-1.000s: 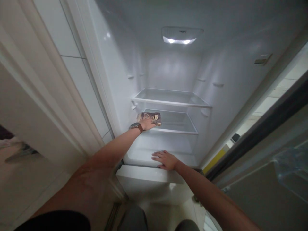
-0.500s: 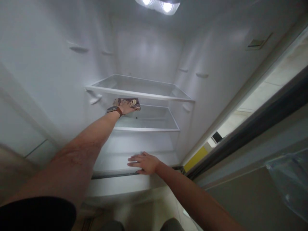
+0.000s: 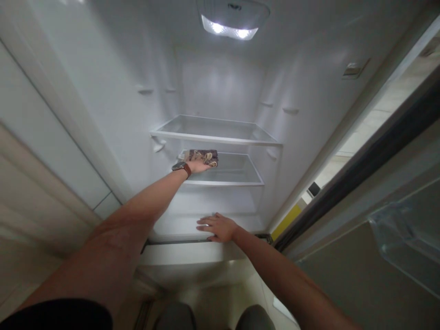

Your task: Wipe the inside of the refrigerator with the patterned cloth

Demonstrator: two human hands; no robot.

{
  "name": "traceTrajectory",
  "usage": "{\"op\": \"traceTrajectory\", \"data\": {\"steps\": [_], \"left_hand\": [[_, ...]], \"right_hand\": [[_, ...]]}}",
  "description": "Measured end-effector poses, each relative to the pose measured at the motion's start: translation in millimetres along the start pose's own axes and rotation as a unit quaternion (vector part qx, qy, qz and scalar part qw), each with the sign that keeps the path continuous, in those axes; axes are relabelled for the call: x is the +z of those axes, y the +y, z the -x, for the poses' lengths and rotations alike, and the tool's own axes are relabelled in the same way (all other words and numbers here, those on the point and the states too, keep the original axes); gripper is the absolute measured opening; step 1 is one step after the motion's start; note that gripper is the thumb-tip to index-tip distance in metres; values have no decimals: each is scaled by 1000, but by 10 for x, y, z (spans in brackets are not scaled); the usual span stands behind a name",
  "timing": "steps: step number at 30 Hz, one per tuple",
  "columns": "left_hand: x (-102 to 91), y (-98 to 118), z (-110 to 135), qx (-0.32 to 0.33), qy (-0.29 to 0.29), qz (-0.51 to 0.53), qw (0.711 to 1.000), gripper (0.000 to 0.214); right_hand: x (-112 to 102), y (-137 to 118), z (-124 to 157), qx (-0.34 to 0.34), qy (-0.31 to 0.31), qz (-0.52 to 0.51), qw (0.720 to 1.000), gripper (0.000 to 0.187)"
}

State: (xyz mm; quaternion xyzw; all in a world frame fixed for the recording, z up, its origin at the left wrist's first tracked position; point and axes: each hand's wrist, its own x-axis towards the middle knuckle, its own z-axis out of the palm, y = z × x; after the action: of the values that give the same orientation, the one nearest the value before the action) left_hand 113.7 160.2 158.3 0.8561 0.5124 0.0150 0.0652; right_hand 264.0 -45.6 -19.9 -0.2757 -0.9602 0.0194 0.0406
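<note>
My left hand (image 3: 198,166), with a brown-strapped watch (image 3: 182,167) on the wrist, reaches inside a refrigerator. It is closed on a folded, brown patterned cloth (image 3: 206,156) at the left part of the lower glass shelf (image 3: 237,176), beneath the upper shelf (image 3: 220,135). Whether the cloth touches the glass is hard to tell. Lower down, my right hand (image 3: 220,227) has its fingers spread and holds nothing. It lies at the front edge of the refrigerator floor (image 3: 178,230).
A bright lamp (image 3: 229,32) is set in the ceiling. Small shelf supports (image 3: 290,110) jut from the side walls. On the right stands the open door with its dark seal (image 3: 360,151) and a clear door bin (image 3: 405,247). My knees (image 3: 254,317) show at the bottom.
The view has shifted, so the whole interior sits further right and more of the ceiling lamp shows. My left hand still holds the cloth under the upper shelf. My right hand remains at the front edge.
</note>
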Motion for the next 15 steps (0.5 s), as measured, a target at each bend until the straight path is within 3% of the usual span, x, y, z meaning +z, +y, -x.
{"op": "traceTrajectory", "data": {"steps": [8,11,15], "left_hand": [[-23,442,542,48,-42,-17,998,92],[-33,481,568,50,-54,-14,997,91],[-12,445,394,44,-53,1,998,91]], "right_hand": [[24,-12,21,7,11,-16,1000,64],[5,-20,19,6,12,-14,1000,65],[-20,-27,6,5,12,-14,1000,64]]}}
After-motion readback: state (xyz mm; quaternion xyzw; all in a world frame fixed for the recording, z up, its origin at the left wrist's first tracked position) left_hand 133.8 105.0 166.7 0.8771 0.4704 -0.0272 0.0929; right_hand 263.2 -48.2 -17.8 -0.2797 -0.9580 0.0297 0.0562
